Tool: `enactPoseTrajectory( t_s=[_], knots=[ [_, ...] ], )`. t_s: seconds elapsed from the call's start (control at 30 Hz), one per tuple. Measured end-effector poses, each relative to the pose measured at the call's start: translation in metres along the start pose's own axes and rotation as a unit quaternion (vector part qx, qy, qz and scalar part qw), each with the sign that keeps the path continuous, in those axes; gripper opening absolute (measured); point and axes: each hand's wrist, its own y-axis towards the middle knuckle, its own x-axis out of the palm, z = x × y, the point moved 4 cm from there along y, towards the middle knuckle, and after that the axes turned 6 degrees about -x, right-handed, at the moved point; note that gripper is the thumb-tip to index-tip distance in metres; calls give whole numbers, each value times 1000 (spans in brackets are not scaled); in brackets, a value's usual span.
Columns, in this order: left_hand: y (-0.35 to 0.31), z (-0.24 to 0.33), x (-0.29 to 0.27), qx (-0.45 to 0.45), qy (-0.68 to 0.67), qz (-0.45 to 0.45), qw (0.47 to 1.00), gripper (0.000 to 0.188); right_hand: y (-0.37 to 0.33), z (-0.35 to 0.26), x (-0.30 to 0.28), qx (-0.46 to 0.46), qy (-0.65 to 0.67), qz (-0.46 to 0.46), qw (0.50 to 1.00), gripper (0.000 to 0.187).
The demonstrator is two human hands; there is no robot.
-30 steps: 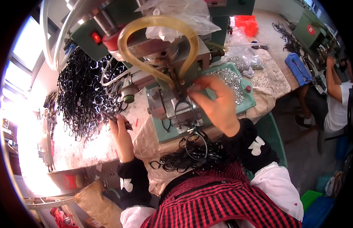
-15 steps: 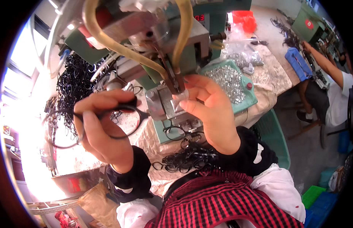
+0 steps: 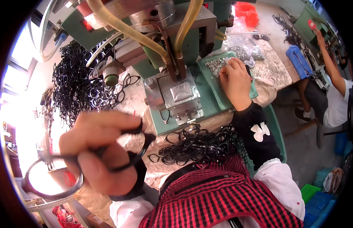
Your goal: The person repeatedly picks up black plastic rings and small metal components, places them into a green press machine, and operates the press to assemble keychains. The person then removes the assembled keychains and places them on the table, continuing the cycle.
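My left hand (image 3: 98,146), raised close to me at the lower left and a little blurred, is closed on a black eyeglass frame (image 3: 149,143). One round rim sticks out on each side of the fingers. My right hand (image 3: 238,84) reaches into a green tray (image 3: 218,95) of small silvery metal parts (image 3: 213,67). Its fingers are curled down at the parts, and the fingertips are partly hidden, so I cannot make out what is between them. Between my hands stands a green bench machine with a metal work block (image 3: 181,92) under two copper-coloured arms (image 3: 175,70).
Black eyeglass frames lie heaped (image 3: 195,146) before the machine, with a larger pile (image 3: 72,83) at the left. Yellow hoses (image 3: 127,34) hang above. Bags of metal parts (image 3: 250,52) lie behind the tray. A co-worker (image 3: 334,91) sits at the far right.
My right hand has left the machine's work block and moved right into the tray. My left hand has come down and closer with the eyeglass frame.
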Motion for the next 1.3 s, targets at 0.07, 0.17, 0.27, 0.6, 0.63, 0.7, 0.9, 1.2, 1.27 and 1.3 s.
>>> enactPoseTrajectory(
  t_s=[0.07,0.17,0.27,0.6,0.63,0.7,0.9,1.2,1.27,1.3],
  knots=[
    [10,-15,5,-58,136,38,988,34,4,-2,-8,28,54,1,998,8],
    [21,-34,4,-61,140,33,988,34,-17,12,-28,260,310,71,912,11],
    [25,-40,-6,-84,101,43,990,33,-38,34,-16,358,512,120,772,15],
    [-22,-42,3,-156,-29,43,986,32,36,-97,-50,28,444,96,891,17],
    [-22,-47,2,-173,-25,58,983,32,36,-103,-46,31,451,109,885,19],
    [-12,-33,2,-66,-35,47,996,30,34,-106,-41,67,496,113,858,24],
    [16,-42,5,-116,10,79,990,34,30,-116,-34,129,585,89,796,37],
    [19,-37,5,-158,68,75,982,33,33,-117,-40,147,598,55,786,42],
    [18,-32,13,-170,46,87,981,34,35,-119,-52,188,674,37,714,45],
    [11,-34,12,-188,-16,60,980,34,34,-119,-60,175,670,9,722,44]
  ],
)
